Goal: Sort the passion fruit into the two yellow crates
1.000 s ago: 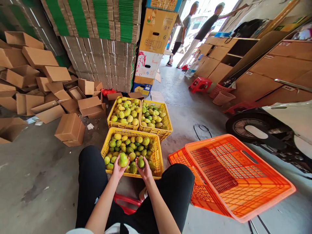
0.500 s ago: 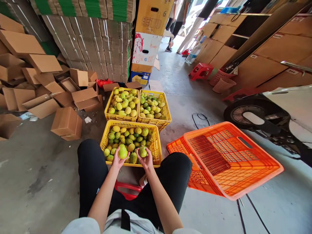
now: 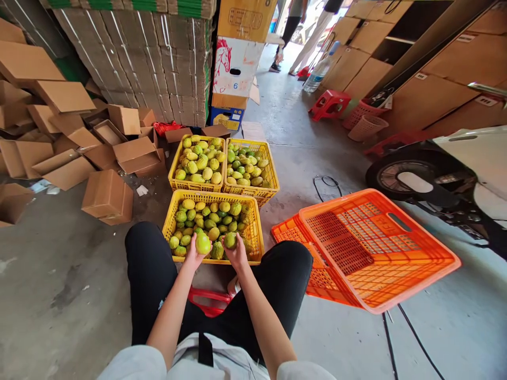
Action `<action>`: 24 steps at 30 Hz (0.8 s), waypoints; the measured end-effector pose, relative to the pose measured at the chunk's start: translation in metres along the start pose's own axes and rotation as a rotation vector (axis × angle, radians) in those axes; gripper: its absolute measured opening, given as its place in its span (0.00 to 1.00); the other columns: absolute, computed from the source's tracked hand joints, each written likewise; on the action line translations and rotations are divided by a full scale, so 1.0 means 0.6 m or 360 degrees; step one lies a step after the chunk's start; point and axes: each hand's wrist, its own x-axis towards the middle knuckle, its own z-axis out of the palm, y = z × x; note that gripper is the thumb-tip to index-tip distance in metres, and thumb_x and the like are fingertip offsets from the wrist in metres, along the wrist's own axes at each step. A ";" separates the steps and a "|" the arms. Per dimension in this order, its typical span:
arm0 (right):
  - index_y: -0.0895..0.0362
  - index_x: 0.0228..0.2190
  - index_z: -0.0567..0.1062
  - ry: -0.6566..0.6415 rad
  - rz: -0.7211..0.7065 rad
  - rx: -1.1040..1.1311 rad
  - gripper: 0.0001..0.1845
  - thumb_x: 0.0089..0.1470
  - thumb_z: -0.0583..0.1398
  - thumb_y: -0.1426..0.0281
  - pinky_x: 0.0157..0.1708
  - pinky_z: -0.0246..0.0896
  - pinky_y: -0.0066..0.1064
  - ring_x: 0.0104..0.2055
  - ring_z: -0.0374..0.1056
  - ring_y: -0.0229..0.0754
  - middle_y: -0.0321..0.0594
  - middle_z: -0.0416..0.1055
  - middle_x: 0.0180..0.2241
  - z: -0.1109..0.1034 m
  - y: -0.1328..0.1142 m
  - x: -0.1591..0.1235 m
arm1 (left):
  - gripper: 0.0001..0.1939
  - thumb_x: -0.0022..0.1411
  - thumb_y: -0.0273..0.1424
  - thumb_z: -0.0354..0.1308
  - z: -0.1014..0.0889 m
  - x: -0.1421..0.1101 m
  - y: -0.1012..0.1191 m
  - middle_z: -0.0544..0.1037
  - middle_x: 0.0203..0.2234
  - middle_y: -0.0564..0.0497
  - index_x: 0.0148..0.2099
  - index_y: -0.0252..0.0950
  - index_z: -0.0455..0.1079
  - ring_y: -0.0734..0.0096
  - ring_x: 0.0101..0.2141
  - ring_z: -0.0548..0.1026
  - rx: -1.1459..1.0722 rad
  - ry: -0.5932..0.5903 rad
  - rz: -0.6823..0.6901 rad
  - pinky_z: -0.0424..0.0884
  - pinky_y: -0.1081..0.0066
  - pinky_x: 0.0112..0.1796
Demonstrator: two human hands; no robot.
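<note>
Over the near yellow crate (image 3: 209,196), holding a light green fruit (image 3: 203,244) in the left hand (image 3: 194,257) and a darker fruit (image 3: 230,241) in the right hand (image 3: 238,257), with both curled round tight. Brought closer together than a moment ago, not put down, leaving no hand free. Facing two back crates (image 3: 196,186) of fruit, with the right knee (image 3: 291,253) in the way of the orange crate (image 3: 396,250).

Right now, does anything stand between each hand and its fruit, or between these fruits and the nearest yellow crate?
Nothing visible does. The left hand holds the bright green fruit, the right hand the darker fruit. Both appear above the nearest yellow crate, where other fruits lie.
</note>
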 end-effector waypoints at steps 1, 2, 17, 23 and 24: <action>0.52 0.34 0.73 -0.0042 0.0038 0.0053 0.14 0.48 0.67 0.60 0.46 0.78 0.43 0.43 0.79 0.49 0.38 0.79 0.33 0.003 -0.005 -0.003 | 0.19 0.72 0.38 0.51 0.000 -0.002 0.003 0.82 0.34 0.42 0.56 0.31 0.71 0.59 0.34 0.83 -0.0068 -0.0040 0.0021 0.82 0.59 0.38; 0.53 0.35 0.74 -0.0077 0.0086 0.0110 0.13 0.48 0.66 0.60 0.47 0.77 0.46 0.46 0.78 0.51 0.40 0.80 0.35 0.007 -0.011 -0.006 | 0.19 0.73 0.37 0.49 0.001 -0.004 0.006 0.83 0.36 0.41 0.58 0.31 0.70 0.55 0.38 0.84 -0.0128 -0.0085 0.0036 0.82 0.55 0.42; 0.53 0.37 0.75 0.0028 0.0335 0.0089 0.10 0.51 0.66 0.70 0.39 0.80 0.39 0.41 0.79 0.47 0.38 0.79 0.33 0.027 -0.011 -0.025 | 0.21 0.70 0.36 0.53 0.000 -0.016 0.018 0.82 0.39 0.42 0.61 0.34 0.68 0.60 0.40 0.83 -0.0344 -0.0180 -0.0027 0.82 0.68 0.37; 0.52 0.37 0.73 0.0009 0.0209 -0.0077 0.14 0.48 0.69 0.69 0.39 0.79 0.37 0.40 0.80 0.46 0.34 0.79 0.32 0.013 0.011 -0.011 | 0.17 0.69 0.32 0.56 -0.003 -0.007 0.010 0.82 0.32 0.45 0.57 0.33 0.70 0.65 0.30 0.81 -0.0030 -0.0101 -0.0093 0.82 0.63 0.37; 0.52 0.37 0.73 0.0023 0.0177 -0.0082 0.15 0.47 0.70 0.69 0.39 0.79 0.38 0.39 0.79 0.46 0.34 0.79 0.31 0.010 0.014 -0.008 | 0.16 0.69 0.32 0.56 -0.003 -0.006 0.010 0.82 0.32 0.45 0.57 0.33 0.71 0.64 0.31 0.82 -0.0007 -0.0090 -0.0087 0.82 0.61 0.40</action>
